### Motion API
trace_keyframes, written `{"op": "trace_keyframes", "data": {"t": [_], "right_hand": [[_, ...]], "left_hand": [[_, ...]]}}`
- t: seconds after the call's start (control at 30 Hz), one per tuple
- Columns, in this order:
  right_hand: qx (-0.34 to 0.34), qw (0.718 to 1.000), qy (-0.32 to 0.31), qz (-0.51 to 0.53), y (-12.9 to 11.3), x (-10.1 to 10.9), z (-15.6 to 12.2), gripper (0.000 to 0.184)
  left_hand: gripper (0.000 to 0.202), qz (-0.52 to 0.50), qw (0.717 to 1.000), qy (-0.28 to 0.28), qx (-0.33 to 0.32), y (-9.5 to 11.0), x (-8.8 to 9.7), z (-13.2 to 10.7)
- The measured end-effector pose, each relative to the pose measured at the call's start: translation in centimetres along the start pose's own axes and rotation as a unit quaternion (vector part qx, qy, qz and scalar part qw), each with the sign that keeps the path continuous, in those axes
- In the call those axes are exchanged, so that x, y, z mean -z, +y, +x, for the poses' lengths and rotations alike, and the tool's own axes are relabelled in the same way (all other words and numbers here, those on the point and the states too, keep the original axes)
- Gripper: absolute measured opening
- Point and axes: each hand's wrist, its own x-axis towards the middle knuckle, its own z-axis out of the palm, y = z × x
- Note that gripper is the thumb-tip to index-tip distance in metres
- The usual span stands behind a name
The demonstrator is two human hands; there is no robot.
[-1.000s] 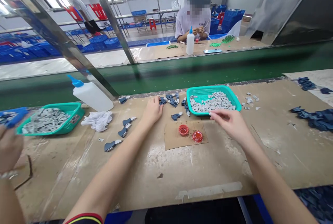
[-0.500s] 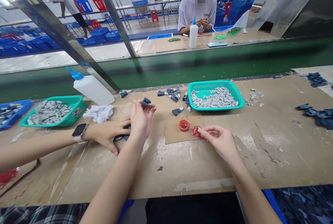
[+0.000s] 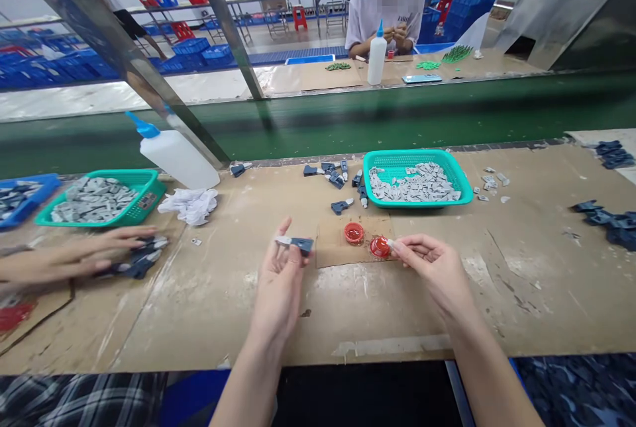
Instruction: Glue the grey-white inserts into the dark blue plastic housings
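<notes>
My left hand (image 3: 278, 284) rises from the table's middle, with its fingers around a dark blue plastic part (image 3: 301, 245) that has a pale metal tip. My right hand (image 3: 432, 268) pinches a small pale piece (image 3: 390, 242) at its fingertips, right at the edge of a red dish of liquid (image 3: 380, 247). A second red dish (image 3: 354, 233) stands close by, and both rest on a cardboard square (image 3: 338, 245). At far left, a co-worker's hand (image 3: 79, 261) reaches toward a dark blue pile (image 3: 142, 259).
A teal basket (image 3: 397, 157) holds pale grey pieces; another teal basket (image 3: 149, 185) sits left, near a white glue bottle (image 3: 176, 159) and white cloth (image 3: 191, 205). Dark blue parts (image 3: 332, 175) lie loose. A green conveyor (image 3: 318, 129) runs behind the table.
My left hand has dropped lower and turned the blue part sideways. My right hand has moved closer to the nearer red dish. The co-worker's hand has moved left, off the wrist-watch position.
</notes>
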Motion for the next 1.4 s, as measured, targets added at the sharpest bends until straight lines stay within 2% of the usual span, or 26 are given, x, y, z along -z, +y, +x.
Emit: {"op": "trace_keyframes", "data": {"t": [0.1,0.13,0.27,0.4,0.63,0.8,0.9,0.97,1.07,1.13,1.17,1.23,1.27,1.3,1.33,1.37,1.4], "right_hand": [[0.006,0.999,-0.015,0.032,-1.5,0.4,-1.0,0.022],[0.01,0.999,-0.022,0.036,-2.0,0.4,-1.5,0.02],[0.027,0.997,-0.06,0.027,-4.1,-0.1,-3.3,0.016],[0.035,0.993,-0.112,0.024,-4.8,-0.9,-4.3,0.015],[0.011,0.99,-0.139,0.001,-4.4,-1.3,-4.4,0.018],[-0.016,0.976,-0.215,-0.004,-4.0,-1.5,-4.2,0.021],[-0.022,0.972,-0.234,0.013,-3.7,-1.9,-4.2,0.022],[-0.022,0.974,-0.225,0.018,-3.7,-2.5,-4.3,0.025],[-0.024,0.971,-0.238,0.01,-4.5,-3.1,-3.8,0.028],[-0.009,0.962,-0.271,-0.024,-5.3,-3.0,-2.3,0.029],[0.017,0.962,-0.268,-0.059,-5.8,-2.6,-0.9,0.029],[0.105,0.958,-0.203,-0.175,-6.6,-1.3,2.9,0.027],[0.161,0.949,-0.115,-0.244,-6.9,-0.5,5.2,0.021],[0.204,0.919,-0.058,-0.332,-7.0,0.2,7.7,0.017],[0.218,0.881,-0.028,-0.42,-7.1,0.8,10.2,0.018],[0.218,0.844,-0.033,-0.489,-7.0,1.3,12.4,0.023],[0.217,0.834,-0.04,-0.505,-6.8,1.5,14.4,0.026]], "left_hand": [[0.054,0.049,0.996,-0.059,-0.039,-1.5,-0.7,-1.9],[0.052,0.065,0.994,-0.076,-0.048,-2.0,-1.1,-2.4],[0.02,0.112,0.984,-0.121,-0.068,-3.5,-3.0,-4.0],[0.025,0.111,0.983,-0.134,-0.056,-3.7,-4.0,-4.7],[0.033,0.142,0.978,-0.145,-0.038,-3.3,-3.7,-5.2],[0.026,0.236,0.951,-0.179,-0.09,-3.7,-2.9,-4.9],[0.019,0.265,0.939,-0.193,-0.104,-3.6,-2.4,-4.8],[0.027,0.244,0.944,-0.209,-0.079,-3.3,-2.4,-4.8],[0.051,0.18,0.954,-0.24,-0.011,-2.5,-2.7,-4.6],[0.057,0.164,0.96,-0.225,-0.004,-1.9,-2.6,-4.1],[0.057,0.171,0.965,-0.2,-0.02,-1.7,-2.3,-3.7],[0.055,0.195,0.97,-0.129,-0.072,-1.2,-1.0,-2.3],[0.052,0.208,0.968,-0.092,-0.103,-1.0,0.1,-1.4],[0.049,0.223,0.964,-0.056,-0.133,-0.6,1.5,-0.4],[0.045,0.233,0.958,-0.027,-0.165,-0.2,3.1,0.7],[0.041,0.257,0.947,-0.01,-0.192,0.4,4.9,1.9],[0.038,0.292,0.93,0.015,-0.222,1.2,6.7,3.0]]}}
